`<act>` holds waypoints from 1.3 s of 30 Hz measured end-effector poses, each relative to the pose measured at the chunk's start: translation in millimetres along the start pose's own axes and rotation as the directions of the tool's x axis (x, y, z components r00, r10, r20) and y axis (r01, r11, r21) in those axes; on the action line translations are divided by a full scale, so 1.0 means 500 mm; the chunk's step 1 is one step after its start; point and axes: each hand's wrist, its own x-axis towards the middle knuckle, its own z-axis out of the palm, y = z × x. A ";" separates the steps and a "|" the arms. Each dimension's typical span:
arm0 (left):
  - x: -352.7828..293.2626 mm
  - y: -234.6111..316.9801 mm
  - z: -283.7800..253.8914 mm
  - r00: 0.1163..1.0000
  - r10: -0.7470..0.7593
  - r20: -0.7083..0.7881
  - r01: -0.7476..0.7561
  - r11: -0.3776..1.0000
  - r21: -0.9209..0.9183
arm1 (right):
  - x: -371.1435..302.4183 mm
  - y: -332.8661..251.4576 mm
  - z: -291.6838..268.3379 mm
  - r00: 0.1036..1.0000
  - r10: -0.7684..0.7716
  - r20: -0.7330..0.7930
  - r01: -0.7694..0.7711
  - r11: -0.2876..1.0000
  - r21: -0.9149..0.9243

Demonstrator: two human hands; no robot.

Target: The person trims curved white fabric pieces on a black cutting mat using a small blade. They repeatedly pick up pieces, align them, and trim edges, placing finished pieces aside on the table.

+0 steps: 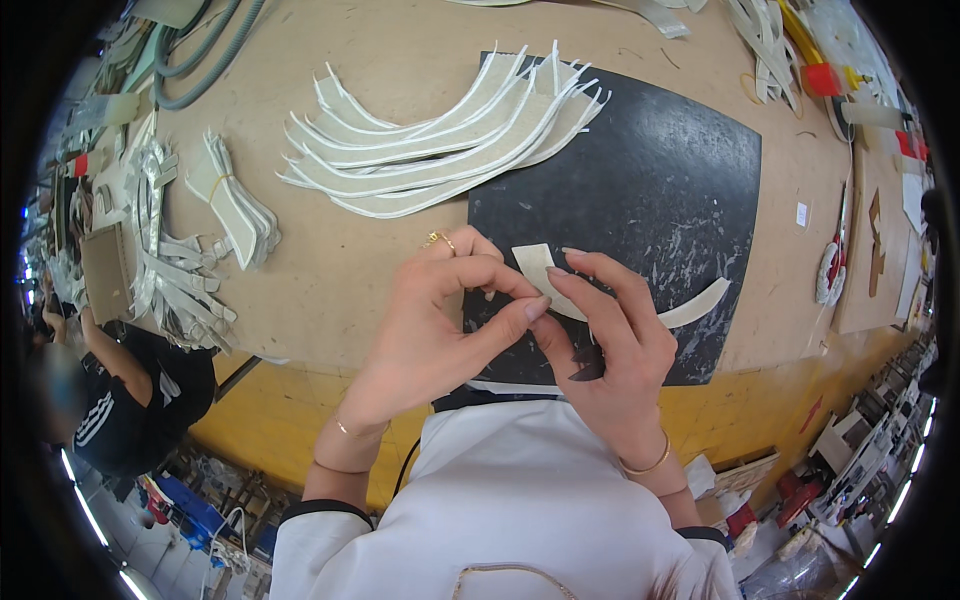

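Observation:
A curved cream strip point(535, 265) lies under my fingers, and its far end reaches out past my right hand over a black cutting mat point(690, 170). My left hand point(435, 320) is closed, thumb and forefinger pinching the strip's near edge. Beside it, my right hand point(615, 335) has its thumb tip meeting the left one, with its other fingers bent over the strip. A small dark pointed piece point(588, 362) shows at my right palm; its kind I cannot make out. Beyond my hands, several curved cream strips with white edging point(410, 160) overlap in a pile.
Left on the brown table point(330, 270) are a banded bundle of cream pieces point(235, 205) and a heap of pale strips point(165, 260). Red-and-white-handled scissors point(832, 265) lie at the right. A grey hose point(200, 75) bends at the back left. Another person point(130, 400) is at far left.

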 end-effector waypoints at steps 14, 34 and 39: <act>0.017 -0.040 0.014 0.998 0.022 -0.055 -0.017 0.996 0.083 | -0.029 0.009 -0.019 0.759 0.479 0.441 -0.642 0.663 0.384; 0.063 -0.121 0.065 0.935 0.294 -0.200 -0.197 0.897 0.397 | -0.010 0.031 0.007 0.796 0.510 0.327 -0.498 0.858 -0.127; 0.059 -0.126 0.067 0.932 0.303 -0.201 -0.191 0.878 0.439 | -0.008 0.032 0.006 0.777 0.530 0.339 -0.516 0.845 -0.138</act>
